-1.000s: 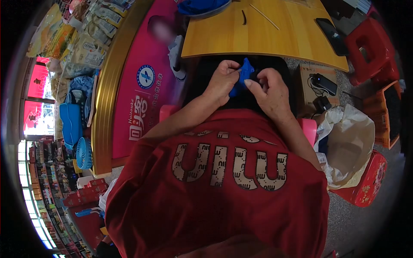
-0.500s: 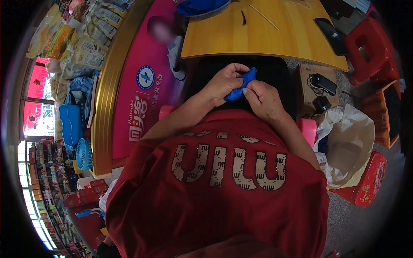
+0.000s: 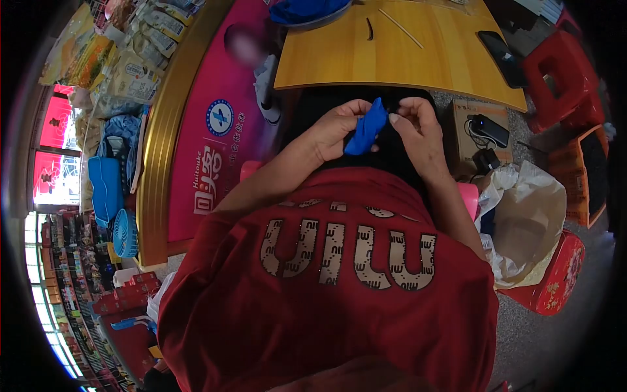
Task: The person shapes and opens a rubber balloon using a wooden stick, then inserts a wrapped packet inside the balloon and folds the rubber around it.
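A small blue cloth piece, narrow and pointed at its upper end, is gripped in my left hand over my lap. The left fingers wrap behind it, and a fingertip shows at its lower right edge. Just to the right, my right hand is held apart from the cloth. Its fingers are curled and the thumb is drawn in towards the index finger. Whatever may lie between those fingertips is too small to make out.
Ahead stands a wooden table with a thin stick, a dark curved tool, a phone and a blue cloth heap. To the right are a cardboard box, a lined bin and a red stool.
My right hand has come off the blue cloth and moved slightly right and up. The cloth, still in my left hand, now shows more of its length.
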The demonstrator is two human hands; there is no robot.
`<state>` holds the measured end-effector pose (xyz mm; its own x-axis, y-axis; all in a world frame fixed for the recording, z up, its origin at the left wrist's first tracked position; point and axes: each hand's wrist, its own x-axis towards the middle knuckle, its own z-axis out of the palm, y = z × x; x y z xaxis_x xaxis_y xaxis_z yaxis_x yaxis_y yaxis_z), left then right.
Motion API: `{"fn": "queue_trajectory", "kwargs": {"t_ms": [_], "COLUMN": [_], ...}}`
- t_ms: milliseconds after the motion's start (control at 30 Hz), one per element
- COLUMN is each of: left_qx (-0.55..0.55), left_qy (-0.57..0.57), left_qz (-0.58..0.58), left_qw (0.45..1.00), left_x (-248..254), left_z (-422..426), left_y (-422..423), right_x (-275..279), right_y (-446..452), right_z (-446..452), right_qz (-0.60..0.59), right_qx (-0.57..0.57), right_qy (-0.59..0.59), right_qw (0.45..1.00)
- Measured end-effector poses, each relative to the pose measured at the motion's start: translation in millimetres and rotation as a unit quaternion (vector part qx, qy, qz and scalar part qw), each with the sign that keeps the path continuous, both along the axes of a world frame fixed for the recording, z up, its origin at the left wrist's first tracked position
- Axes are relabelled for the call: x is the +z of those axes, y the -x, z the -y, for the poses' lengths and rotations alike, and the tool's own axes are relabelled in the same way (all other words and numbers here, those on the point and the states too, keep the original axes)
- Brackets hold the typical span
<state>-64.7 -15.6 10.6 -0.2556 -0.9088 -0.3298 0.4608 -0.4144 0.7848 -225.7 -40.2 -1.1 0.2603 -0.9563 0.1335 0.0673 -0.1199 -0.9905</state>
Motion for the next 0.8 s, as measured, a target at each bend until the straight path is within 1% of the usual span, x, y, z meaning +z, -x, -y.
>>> {"fn": "queue_trajectory", "kwargs": {"t_ms": [33,67,100,167,233,267,333,400,433,467,533,567,633,667,700,733,767,800], "left_qx": [-0.03,-0.032,-0.042,-0.051,-0.018,-0.018,-0.014,-0.025,-0.036,-0.037,-0.045,-0.047,-0.01,-0.013,-0.018,-0.022,-0.012,-0.011], "left_qy": [-0.018,-0.018,-0.018,-0.018,-0.014,-0.015,0.002,-0.008,-0.018,-0.018,-0.01,-0.01,-0.039,-0.039,-0.023,-0.008,0.021,0.021], "left_qz": [-0.042,-0.04,-0.045,-0.05,0.034,0.034,0.124,0.139,0.155,0.155,0.114,0.114,-0.016,-0.016,0.026,0.068,0.14,0.139], "left_qw": [0.999,0.999,0.998,0.997,0.999,0.999,0.992,0.99,0.987,0.987,0.992,0.992,0.999,0.999,0.999,0.997,0.99,0.99], "left_x": [-1,-2,-3,-5,-7,-6,-3,-2,-2,-2,-2,2,13,12,10,9,7,6], "left_z": [-1,-1,-1,-1,0,-1,0,-1,-1,-2,-3,-5,-10,-11,-13,-15,-16,-15], "left_y": [-1,-2,-3,-3,-2,-2,0,2,3,3,1,-1,-2,-2,-3,-4,1,0], "right_x": [1,2,1,-1,-7,-9,-6,-1,1,1,-2,-5,-10,-11,-12,-12,-12,-11], "right_y": [-1,5,5,4,1,1,1,2,2,3,4,5,7,8,7,5,4,4], "right_z": [1,3,3,2,1,0,-2,-2,-1,-1,2,4,8,9,9,9,9,8], "right_qz": [0.038,0.098,0.099,0.134,0.126,0.119,0.125,0.132,0.116,0.101,0.086,0.072,0.082,0.091,0.092,0.119,0.145,0.145], "right_qx": [-0.005,0.105,0.104,0.18,0.169,0.156,0.162,0.168,0.177,0.185,0.183,0.184,0.162,0.142,0.141,0.123,0.106,0.108], "right_qy": [-0.021,-0.114,-0.114,-0.152,-0.137,-0.121,-0.135,-0.149,-0.178,-0.208,-0.197,-0.185,-0.172,-0.16,-0.16,-0.173,-0.187,-0.187], "right_qw": [0.999,0.983,0.983,0.963,0.968,0.973,0.97,0.966,0.961,0.955,0.959,0.963,0.968,0.973,0.973,0.97,0.966,0.966]}}
